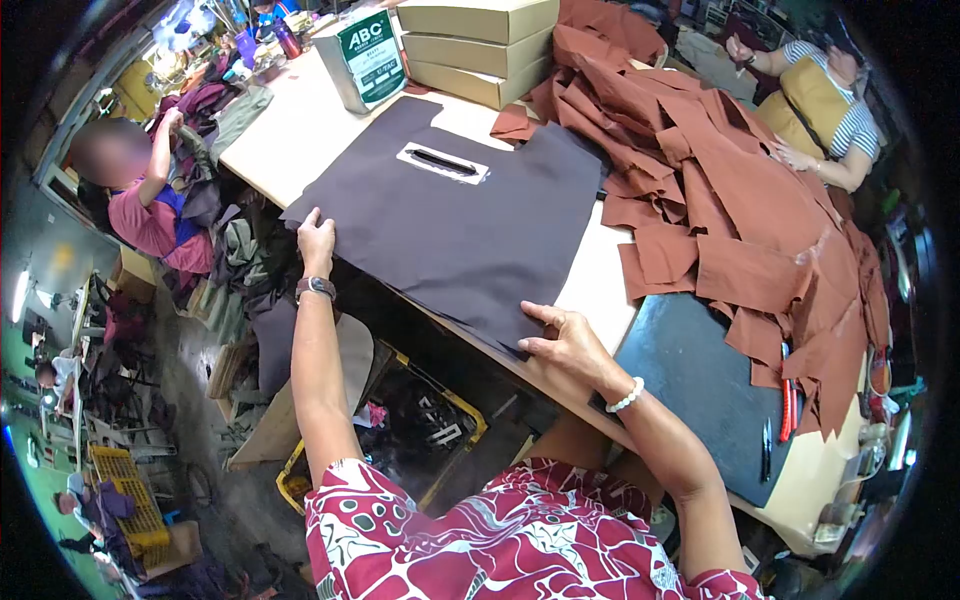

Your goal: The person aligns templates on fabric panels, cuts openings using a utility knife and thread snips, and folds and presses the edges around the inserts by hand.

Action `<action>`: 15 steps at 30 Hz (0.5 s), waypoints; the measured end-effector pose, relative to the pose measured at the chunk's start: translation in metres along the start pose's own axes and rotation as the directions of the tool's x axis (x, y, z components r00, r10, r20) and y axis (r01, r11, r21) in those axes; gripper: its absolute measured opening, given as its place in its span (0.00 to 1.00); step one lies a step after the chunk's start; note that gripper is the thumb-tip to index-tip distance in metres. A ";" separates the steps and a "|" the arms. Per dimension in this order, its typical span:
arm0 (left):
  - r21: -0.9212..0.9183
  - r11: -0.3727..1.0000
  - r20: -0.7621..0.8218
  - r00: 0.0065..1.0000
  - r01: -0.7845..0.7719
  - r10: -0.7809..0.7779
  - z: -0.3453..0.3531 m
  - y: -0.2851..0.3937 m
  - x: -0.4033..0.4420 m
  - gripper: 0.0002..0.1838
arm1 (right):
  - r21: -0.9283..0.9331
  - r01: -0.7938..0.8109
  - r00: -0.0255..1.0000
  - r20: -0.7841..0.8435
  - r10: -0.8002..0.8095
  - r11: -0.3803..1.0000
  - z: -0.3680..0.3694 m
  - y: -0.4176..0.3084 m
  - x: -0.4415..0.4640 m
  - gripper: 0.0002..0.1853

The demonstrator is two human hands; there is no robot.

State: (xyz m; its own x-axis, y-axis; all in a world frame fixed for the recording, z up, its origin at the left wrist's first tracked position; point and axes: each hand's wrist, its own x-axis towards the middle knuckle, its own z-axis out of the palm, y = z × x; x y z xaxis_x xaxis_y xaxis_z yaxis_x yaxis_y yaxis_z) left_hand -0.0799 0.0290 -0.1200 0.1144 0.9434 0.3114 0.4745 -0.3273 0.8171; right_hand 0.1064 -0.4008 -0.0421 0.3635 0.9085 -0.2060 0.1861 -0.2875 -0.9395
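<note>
A dark grey cloth piece (450, 215) lies spread over the near edge of the table, with a notch at its far side. On it, near the far side, sits a white rectangular piece (406, 153) with a black strip in its middle. My left hand (317, 243) pinches the cloth's left corner at the table edge. My right hand (568, 343) holds the cloth's near right edge between thumb and fingers. Rust-brown cloth (730, 180) is heaped to the right of the grey piece.
A green and white tin (362, 62) and stacked boxes (480, 50) stand at the back. A dark mat (690, 375) lies at right with red-handled scissors (787, 400) and a pen (767, 448). One person (150, 215) is at left, another (815, 100) at far right. Below is a yellow-rimmed crate (290, 480).
</note>
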 end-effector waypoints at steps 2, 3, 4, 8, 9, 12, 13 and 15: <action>0.227 0.973 0.019 0.999 -0.045 0.042 -0.006 0.019 -0.005 0.31 | -0.025 0.062 0.998 -0.016 -0.063 0.998 0.001 0.003 0.001 0.30; 0.405 0.908 -0.029 0.991 -0.110 0.133 -0.009 0.045 -0.015 0.32 | -0.037 0.091 0.995 -0.027 -0.092 0.995 0.001 0.004 0.000 0.30; 0.571 0.805 -0.058 0.971 -0.158 0.231 -0.010 0.083 -0.035 0.33 | -0.022 0.095 0.995 -0.023 -0.096 0.995 0.001 0.004 0.000 0.30; 0.555 0.698 0.212 0.888 -0.453 0.408 0.046 0.142 -0.063 0.35 | -0.054 0.170 0.984 -0.049 -0.173 0.984 0.003 0.009 0.003 0.30; 0.453 0.699 0.292 0.832 -0.554 0.471 0.070 0.149 -0.070 0.35 | -0.089 0.203 0.976 -0.065 -0.209 0.975 0.003 0.013 0.005 0.30; 0.278 0.707 0.490 0.729 -0.651 0.479 0.135 0.169 -0.093 0.35 | 0.174 0.107 0.952 -0.302 -0.050 0.979 -0.002 0.020 0.009 0.31; 0.261 0.714 0.529 0.715 -0.649 0.457 0.149 0.173 -0.098 0.35 | 0.228 0.228 0.913 -0.388 -0.126 0.946 -0.009 0.024 0.016 0.32; 0.288 0.711 0.536 0.723 -0.642 0.435 0.168 0.171 -0.101 0.34 | 0.278 0.278 0.858 -0.501 -0.108 0.919 -0.025 0.034 0.035 0.31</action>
State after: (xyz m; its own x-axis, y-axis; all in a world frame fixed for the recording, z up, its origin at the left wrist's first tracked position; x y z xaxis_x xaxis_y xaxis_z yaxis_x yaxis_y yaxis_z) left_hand 0.1362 -0.1136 -0.0930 0.7573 0.5688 0.3208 0.5155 -0.8223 0.2411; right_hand 0.1488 -0.3862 -0.0749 0.7496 0.6590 0.0619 0.0183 0.0729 -0.9972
